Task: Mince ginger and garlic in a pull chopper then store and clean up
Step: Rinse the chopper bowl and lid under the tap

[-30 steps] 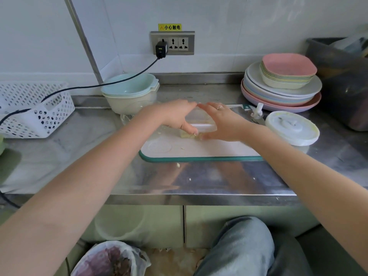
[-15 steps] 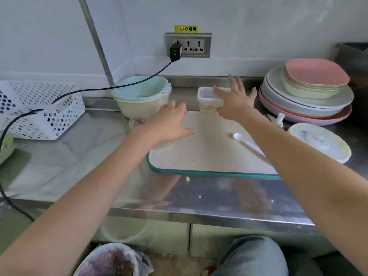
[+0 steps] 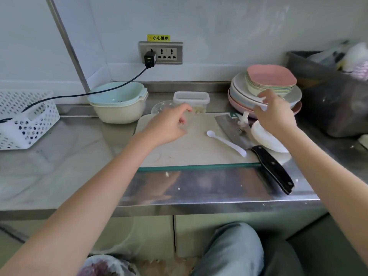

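Hands hover over the cutting board (image 3: 191, 154), loosely curled, holding nothing: left hand (image 3: 169, 126), right hand (image 3: 275, 114). Lidded container (image 3: 191, 99) stands behind the board.

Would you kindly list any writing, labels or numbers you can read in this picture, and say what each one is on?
"小心触电": black characters on the yellow sticker fixed to the wall just above the wall socket.
The small warning symbol at the sticker's left end is too blurred to make out.
No other readable writing shows: none can be seen on the storage box, knife or plates.
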